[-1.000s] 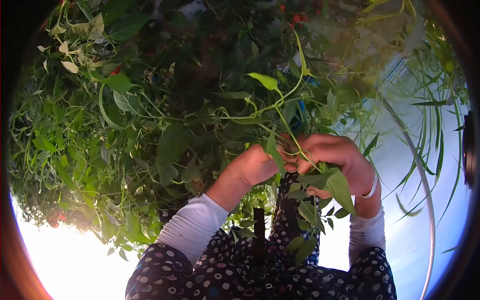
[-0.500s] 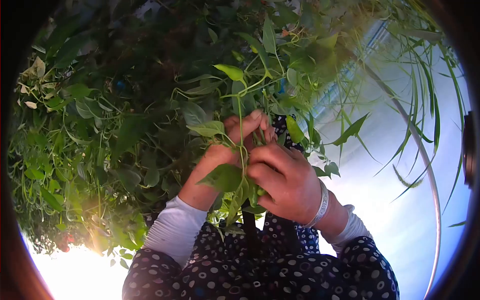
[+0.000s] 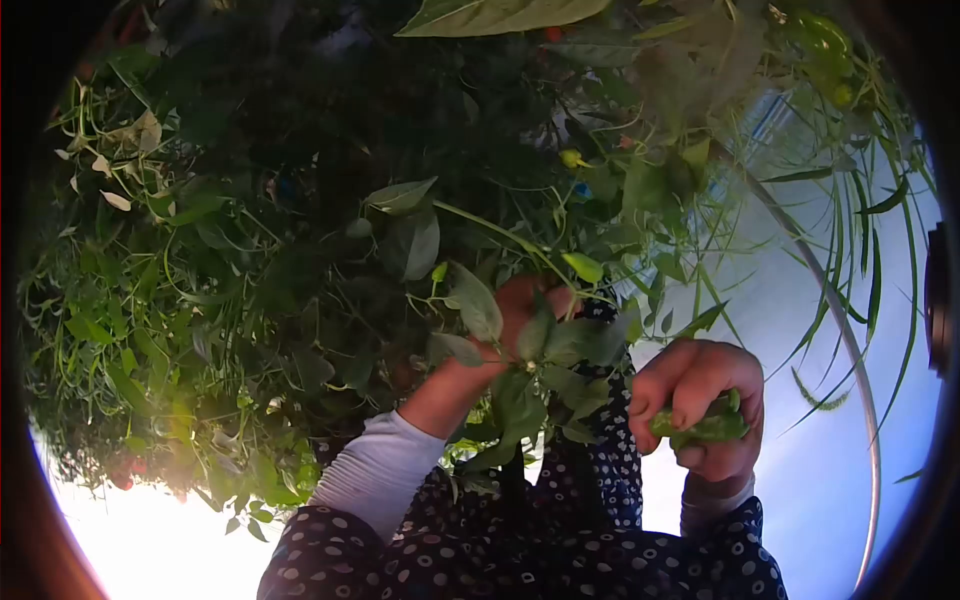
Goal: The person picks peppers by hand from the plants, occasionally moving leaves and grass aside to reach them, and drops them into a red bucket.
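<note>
My right hand (image 3: 705,400) is closed around green peppers (image 3: 715,428), which stick out below its fingers, to the right of the plant. My left hand (image 3: 530,305) is among the foliage, partly covered by leaves. Its fingers look curled at a green stem (image 3: 495,232) of the pepper plant, though the grip itself is partly hidden. Broad leaves (image 3: 520,405) hang in front of the left wrist. A small light-green pepper (image 3: 583,267) shows just above the left fingers.
Dense foliage (image 3: 200,300) fills the left and upper view. A small yellowish pepper (image 3: 571,158) hangs higher up. At right, a pale hose (image 3: 845,325) curves down past long grass blades (image 3: 872,260) over whitish sheeting (image 3: 800,480).
My right hand has moved right and away from the left hand, with green peppers now showing in it. The left hand has shifted slightly right, and the leafy branch has swung over its wrist.
</note>
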`<state>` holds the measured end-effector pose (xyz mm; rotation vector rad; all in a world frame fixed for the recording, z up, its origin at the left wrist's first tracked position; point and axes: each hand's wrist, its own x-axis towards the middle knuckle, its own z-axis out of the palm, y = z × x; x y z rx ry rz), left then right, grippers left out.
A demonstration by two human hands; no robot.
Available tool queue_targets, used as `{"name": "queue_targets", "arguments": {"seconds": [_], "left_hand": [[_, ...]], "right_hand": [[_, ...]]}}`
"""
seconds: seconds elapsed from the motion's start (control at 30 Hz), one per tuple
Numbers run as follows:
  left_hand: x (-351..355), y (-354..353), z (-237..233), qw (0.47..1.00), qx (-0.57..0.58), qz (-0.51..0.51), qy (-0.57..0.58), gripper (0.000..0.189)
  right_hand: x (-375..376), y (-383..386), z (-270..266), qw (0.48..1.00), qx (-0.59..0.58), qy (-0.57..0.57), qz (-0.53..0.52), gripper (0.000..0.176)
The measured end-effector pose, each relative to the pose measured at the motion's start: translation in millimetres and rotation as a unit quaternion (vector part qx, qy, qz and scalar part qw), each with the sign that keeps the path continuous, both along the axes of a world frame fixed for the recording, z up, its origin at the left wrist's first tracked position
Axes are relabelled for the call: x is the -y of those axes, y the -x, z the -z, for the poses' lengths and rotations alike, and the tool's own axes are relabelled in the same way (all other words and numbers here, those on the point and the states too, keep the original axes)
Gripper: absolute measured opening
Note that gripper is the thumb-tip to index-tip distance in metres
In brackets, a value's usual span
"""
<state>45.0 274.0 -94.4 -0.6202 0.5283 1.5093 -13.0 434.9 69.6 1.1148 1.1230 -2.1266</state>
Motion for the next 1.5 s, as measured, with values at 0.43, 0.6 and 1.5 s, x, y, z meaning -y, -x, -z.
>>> {"name": "queue_targets", "arguments": {"seconds": [0.43,0.6,1.5], "left_hand": [[1,-15,-7,0.927,-0.304,0.217,0.043,0.023],[8,11,-6,0.932,-0.266,0.245,0.03,0.022],[-2,44,-5,0.818,-0.571,0.029,0.054,0.026]], "right_hand": [[21,84,330,0.91,0.322,-0.066,-0.252,0.023],[27,93,332,0.859,0.326,-0.084,-0.386,0.021],[-70,-27,210,0.909,-0.01,-0.289,-0.299,0.042]]}}
